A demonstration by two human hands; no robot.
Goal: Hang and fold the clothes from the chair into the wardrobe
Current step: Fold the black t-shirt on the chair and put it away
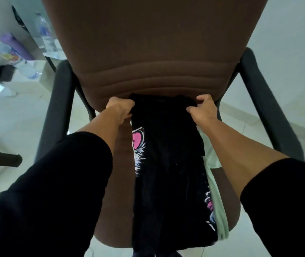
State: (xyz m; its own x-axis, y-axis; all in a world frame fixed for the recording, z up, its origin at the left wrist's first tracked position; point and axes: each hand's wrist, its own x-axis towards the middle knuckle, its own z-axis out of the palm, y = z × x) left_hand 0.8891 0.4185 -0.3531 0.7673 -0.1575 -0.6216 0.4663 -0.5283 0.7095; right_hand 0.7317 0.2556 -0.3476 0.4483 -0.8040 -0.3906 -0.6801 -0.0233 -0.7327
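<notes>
Both hands grip the top edge of a black garment (166, 154) lying on the brown chair (148, 52) seat: left hand (119, 109), right hand (202, 108). A pale green garment (216, 201) lies beneath it.

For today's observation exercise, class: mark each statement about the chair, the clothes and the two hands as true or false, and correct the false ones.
1. Both hands grip the top edge of the black garment. True: the left hand and the right hand each pinch a corner near the backrest.
2. The black garment hangs on a hanger. False: it lies along the seat of the brown chair.
3. A pale green garment lies under the black one on its right side. True.
4. The black garment is plain, with no print. False: a pink and white print shows on it.
5. The chair has no armrests. False: a dark armrest stands on each side.
</notes>
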